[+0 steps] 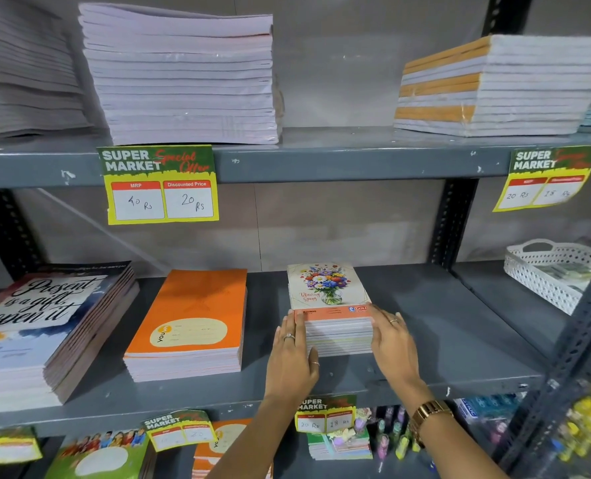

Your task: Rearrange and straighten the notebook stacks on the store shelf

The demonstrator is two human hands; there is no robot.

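Middle shelf, grey metal, viewed from above and in front. Floral stack placed right of centre on that shelf, spines and page edges toward the camera, top cover printed with a vase of flowers. Left hand pressed flat against the stack's left side, fingers extended and together, a ring visible on one finger; thumb laid along the lower front corner. Right hand pressed flat against the stack's right side, fingers extended, ring on one finger, watch on the wrist. Stack thus clasped between both open palms, neither hand clenched. Orange stack set to the left, apart from the floral one, slightly angled. Script-cover stack farther left, taller, upper books fanned out of line. Upper shelf loaded with three piles shown edge-on: grey pile at far left, white pile beside it, orange-banded pile at right, turned at an angle. Price tag hung on the upper shelf's front lip below the white pile, marked 40 Rs and 20 Rs; second tag at right, marked 20 Rs and 18 Rs. White basket positioned at the far right, well apart from the stacks. Lower tag fixed beneath the hands.
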